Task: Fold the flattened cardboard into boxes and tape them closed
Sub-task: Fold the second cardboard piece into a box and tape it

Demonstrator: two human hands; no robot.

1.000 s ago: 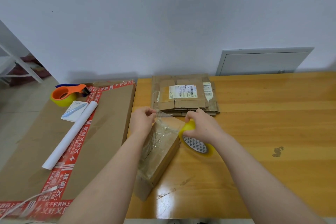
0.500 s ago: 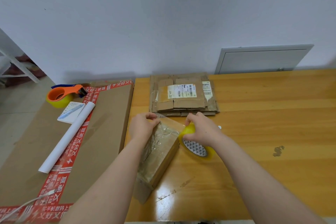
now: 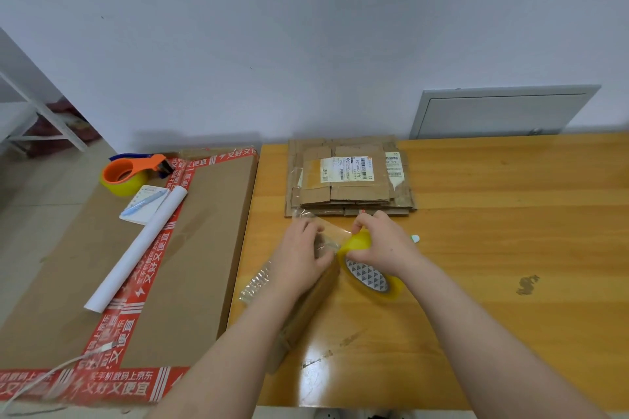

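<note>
As right hand (image 3: 384, 245) grips one roll (image 3: 367, 277), left hand (image 3: 303, 255) holds one box (image 3: 321, 289).

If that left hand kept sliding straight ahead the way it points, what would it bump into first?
Probably the stack of flattened brown cardboard, lying just beyond the left hand and the clear tape strip it pinches; depth is hard to judge.

The tape roll (image 3: 369, 277) is translucent yellow, its core printed with dark triangles on white. The box (image 3: 316, 296) is plain brown. The table (image 3: 510, 214) is glossy honey-orange wood. The flattened cardboard (image 3: 347, 187) is brown with white barcode labels. The large carton (image 3: 204, 248) is brown, banded with red tape bearing white characters. The tape dispenser (image 3: 131, 170) is orange.
</note>
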